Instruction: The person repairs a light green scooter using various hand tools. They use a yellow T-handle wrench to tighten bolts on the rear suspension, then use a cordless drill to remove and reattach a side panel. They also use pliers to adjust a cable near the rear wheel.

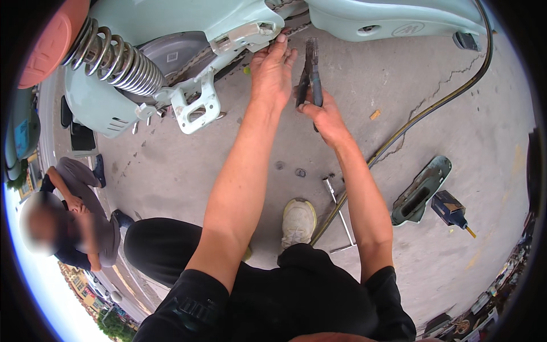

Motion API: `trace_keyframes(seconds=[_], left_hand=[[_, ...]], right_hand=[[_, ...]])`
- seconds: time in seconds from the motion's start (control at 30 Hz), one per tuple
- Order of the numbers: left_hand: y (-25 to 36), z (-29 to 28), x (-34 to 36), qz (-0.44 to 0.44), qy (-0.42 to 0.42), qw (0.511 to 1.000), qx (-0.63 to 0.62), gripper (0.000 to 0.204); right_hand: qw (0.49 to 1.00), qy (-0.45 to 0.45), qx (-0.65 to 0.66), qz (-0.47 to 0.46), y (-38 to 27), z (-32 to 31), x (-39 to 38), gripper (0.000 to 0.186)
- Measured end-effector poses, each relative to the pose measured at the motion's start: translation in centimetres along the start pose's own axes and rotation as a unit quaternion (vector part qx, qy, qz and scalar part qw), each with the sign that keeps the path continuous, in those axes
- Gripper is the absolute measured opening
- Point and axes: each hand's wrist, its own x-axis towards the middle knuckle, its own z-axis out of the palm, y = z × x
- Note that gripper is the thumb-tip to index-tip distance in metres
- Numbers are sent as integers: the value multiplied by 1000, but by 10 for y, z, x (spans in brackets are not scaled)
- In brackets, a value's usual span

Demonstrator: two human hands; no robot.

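A pale mint two-wheeled vehicle fills the top of the head view, with a chain showing through a gap in its body. My left hand is closed, thumb and fingertips pinched at the chain beside a mint bracket. Its palm side and part of the chain are hidden. A little to the right, my right hand is wrapped round the handles of dark pliers. The pliers' jaws point toward the vehicle, apart from the chain.
A coil spring and a cut-out mint bracket stick out at left. A black hose curves across the concrete. A T-handle wrench, green-grey cover and small dark box lie right. Someone sits at left.
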Motion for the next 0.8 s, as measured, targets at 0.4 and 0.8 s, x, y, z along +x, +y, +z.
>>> trace_keyframes(seconds=[0.4, 0.8], left_hand=[[6, -3, 4, -8, -51, 999, -16, 22], [12, -14, -2, -20, -86, 996, -15, 15]], right_hand=[[992, 50, -92, -77, -7, -12, 35, 74], [995, -29, -63, -68, -6, -3, 36, 57]])
